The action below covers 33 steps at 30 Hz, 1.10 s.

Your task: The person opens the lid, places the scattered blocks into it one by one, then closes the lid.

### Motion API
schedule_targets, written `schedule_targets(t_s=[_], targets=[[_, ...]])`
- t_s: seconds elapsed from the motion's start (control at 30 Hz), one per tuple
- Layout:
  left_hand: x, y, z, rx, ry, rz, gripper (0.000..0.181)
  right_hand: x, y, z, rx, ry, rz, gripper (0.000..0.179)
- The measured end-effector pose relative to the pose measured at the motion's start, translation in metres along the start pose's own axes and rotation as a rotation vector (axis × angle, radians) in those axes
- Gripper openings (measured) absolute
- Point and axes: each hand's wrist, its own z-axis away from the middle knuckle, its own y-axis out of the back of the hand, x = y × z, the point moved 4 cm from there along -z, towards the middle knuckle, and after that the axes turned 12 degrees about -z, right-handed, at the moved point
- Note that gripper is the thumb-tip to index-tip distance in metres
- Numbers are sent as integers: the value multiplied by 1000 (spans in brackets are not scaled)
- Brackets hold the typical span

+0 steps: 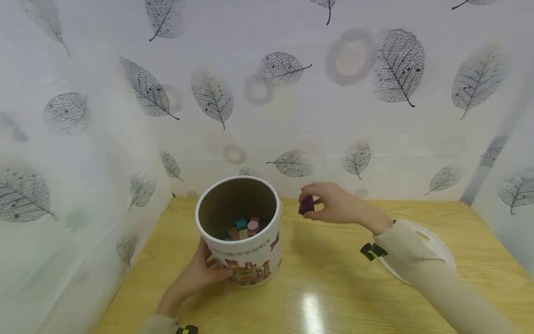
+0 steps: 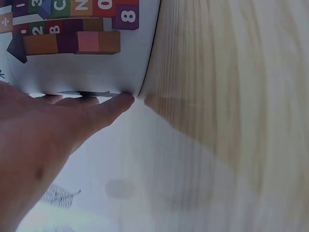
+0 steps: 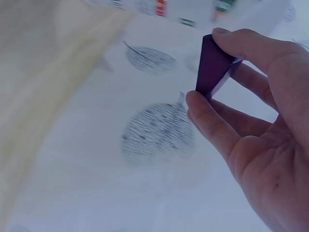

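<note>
My right hand [image 1: 333,204] pinches a dark purple triangular block [image 3: 212,65] between thumb and fingertips. It holds the block up over the table, just right of a white bucket [image 1: 273,253]. In the right wrist view the block's wedge shape shows clearly. My left hand [image 1: 202,273] grips the bucket low on its left side, with the thumb across the front. Printed letter and number blocks cover the bucket's outside, seen close up in the left wrist view. Inside the open bucket lie several small wooden blocks [image 1: 243,229], some teal, pink and plain wood.
A white round lid [image 1: 442,246] lies on the wooden table [image 1: 333,292] at the right, partly under my right forearm. Pale cloth walls [image 1: 292,116] with a leaf print stand behind the table and at both sides.
</note>
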Motion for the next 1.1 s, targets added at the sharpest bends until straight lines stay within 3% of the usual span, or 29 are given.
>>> schedule_targets(t_s=[0.13,0.27,0.43,0.67,0.83,1.1], targets=[[2,-6,-2,-21,-15,-2,130,-24,27,-12,60,89,-75,25],[4,-8,-2,-15,19,-10,129,-52,37,-33,45,186,-126,26],[5,-11,2,24,82,-50,125,-81,24,-61,-24,225,-101,27],[5,-17,10,102,134,-94,121,-101,-1,-87,-142,259,66,31],[8,-19,11,135,112,-83,117,-106,-13,-95,-193,248,90,30],[13,-21,10,137,111,-89,115,-105,-17,-98,-219,225,89,31]])
